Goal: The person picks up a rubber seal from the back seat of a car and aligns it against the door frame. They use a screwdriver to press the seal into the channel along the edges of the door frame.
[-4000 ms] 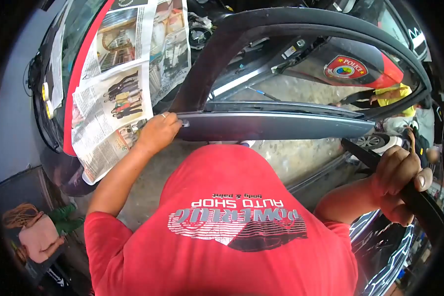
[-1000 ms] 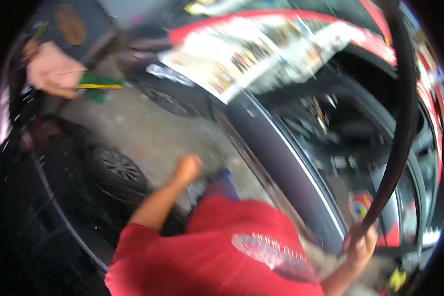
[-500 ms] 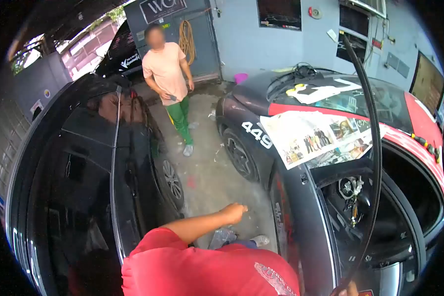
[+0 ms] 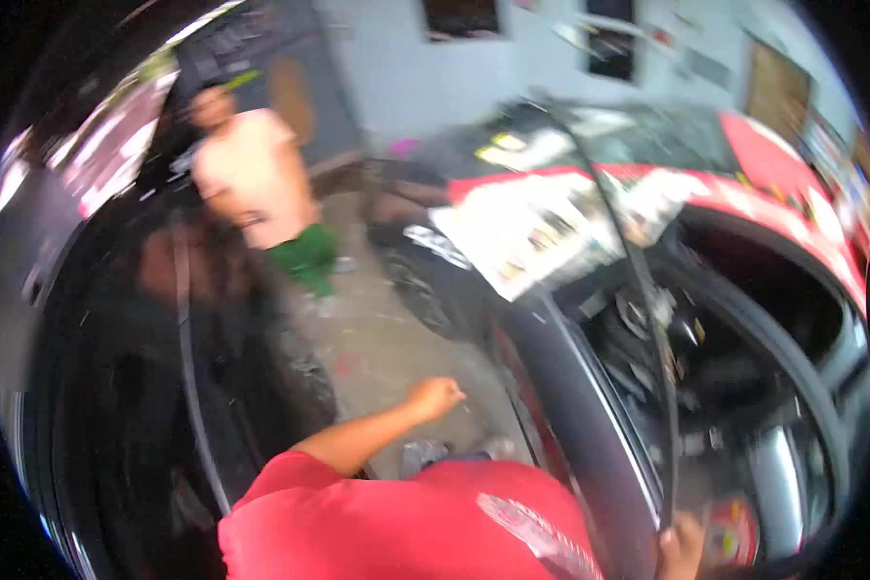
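My right hand, low at the right, is closed around the lower end of a long black rubber strip. The strip rises in a curve past the open doorway of the dark car on the right. My left hand hangs in front of my red shirt, above the floor between two cars. Its fingers are curled into a fist, and no object shows in it. Motion blurs the view.
A glossy black car stands on my left. Ahead in the gap is a person in a pink shirt with a small dark object in hand. Newspaper sheets cover part of the right car near its windshield. The concrete floor runs between.
The view has shifted, so the surroundings sit further left. The strip's lower part now stands further left, and my right hand shows more fully. My left hand stays closed.
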`<control>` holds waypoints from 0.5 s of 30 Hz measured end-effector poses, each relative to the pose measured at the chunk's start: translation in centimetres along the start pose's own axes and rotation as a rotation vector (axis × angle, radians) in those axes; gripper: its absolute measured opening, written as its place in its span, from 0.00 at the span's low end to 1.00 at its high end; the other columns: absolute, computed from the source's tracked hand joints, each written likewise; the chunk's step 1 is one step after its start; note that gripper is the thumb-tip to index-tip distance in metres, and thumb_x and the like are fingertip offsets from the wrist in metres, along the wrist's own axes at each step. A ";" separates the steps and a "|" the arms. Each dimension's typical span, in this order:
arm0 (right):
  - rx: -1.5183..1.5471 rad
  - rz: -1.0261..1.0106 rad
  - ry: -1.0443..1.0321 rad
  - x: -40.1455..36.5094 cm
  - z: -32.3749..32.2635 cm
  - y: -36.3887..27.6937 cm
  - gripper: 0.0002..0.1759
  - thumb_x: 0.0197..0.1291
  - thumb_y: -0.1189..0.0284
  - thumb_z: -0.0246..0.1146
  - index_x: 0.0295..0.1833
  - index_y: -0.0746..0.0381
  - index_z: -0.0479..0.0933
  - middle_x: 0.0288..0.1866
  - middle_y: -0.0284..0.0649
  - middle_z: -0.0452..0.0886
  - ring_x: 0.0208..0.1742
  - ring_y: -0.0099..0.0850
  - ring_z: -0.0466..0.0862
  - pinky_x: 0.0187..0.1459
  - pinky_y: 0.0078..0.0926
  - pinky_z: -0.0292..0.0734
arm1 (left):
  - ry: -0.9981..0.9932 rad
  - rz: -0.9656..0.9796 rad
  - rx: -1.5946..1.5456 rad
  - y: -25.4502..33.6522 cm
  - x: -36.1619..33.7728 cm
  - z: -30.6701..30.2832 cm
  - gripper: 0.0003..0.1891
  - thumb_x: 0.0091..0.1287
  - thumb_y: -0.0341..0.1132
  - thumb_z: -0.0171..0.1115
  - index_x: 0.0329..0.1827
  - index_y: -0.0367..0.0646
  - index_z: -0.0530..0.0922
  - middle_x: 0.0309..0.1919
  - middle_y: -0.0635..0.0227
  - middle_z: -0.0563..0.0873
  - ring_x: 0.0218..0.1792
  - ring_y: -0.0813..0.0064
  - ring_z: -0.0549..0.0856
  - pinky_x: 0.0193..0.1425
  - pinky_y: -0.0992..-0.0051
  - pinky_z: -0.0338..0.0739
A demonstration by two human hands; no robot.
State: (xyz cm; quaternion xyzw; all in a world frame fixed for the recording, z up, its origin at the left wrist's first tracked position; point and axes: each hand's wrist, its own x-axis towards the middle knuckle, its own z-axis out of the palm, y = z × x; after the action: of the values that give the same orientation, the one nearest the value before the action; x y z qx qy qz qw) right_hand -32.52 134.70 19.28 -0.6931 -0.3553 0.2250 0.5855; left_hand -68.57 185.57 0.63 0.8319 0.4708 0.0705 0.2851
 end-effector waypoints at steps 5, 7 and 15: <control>-0.045 0.439 -0.057 -4.1 -3.4 -4.2 0.20 0.70 0.70 0.74 0.61 0.70 0.87 0.34 0.36 0.87 0.30 0.23 0.85 0.34 0.27 0.80 | -0.048 0.153 0.125 6.9 1.7 -4.2 0.14 0.68 0.46 0.80 0.37 0.43 0.94 0.37 0.52 0.95 0.40 0.48 0.94 0.50 0.54 0.88; -0.036 0.549 -0.036 -6.9 -4.3 -4.8 0.20 0.71 0.68 0.74 0.61 0.69 0.88 0.33 0.34 0.87 0.31 0.22 0.84 0.36 0.26 0.80 | 0.030 0.161 0.395 12.0 1.9 -6.1 0.21 0.69 0.52 0.79 0.32 0.41 0.90 0.33 0.49 0.92 0.38 0.40 0.91 0.44 0.48 0.85; -0.190 0.758 -0.041 -11.3 -6.1 -3.9 0.15 0.75 0.67 0.70 0.57 0.68 0.89 0.32 0.32 0.86 0.31 0.20 0.81 0.35 0.26 0.78 | 0.074 0.406 0.285 19.0 5.6 -7.7 0.19 0.74 0.51 0.73 0.35 0.41 0.89 0.31 0.48 0.91 0.37 0.39 0.90 0.44 0.46 0.84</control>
State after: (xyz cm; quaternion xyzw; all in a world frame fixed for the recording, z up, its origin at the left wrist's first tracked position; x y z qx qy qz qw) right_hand -36.28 122.40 23.16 -0.8216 -0.1049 0.4052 0.3870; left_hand -54.33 185.88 16.43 0.9380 0.3095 0.0895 0.1276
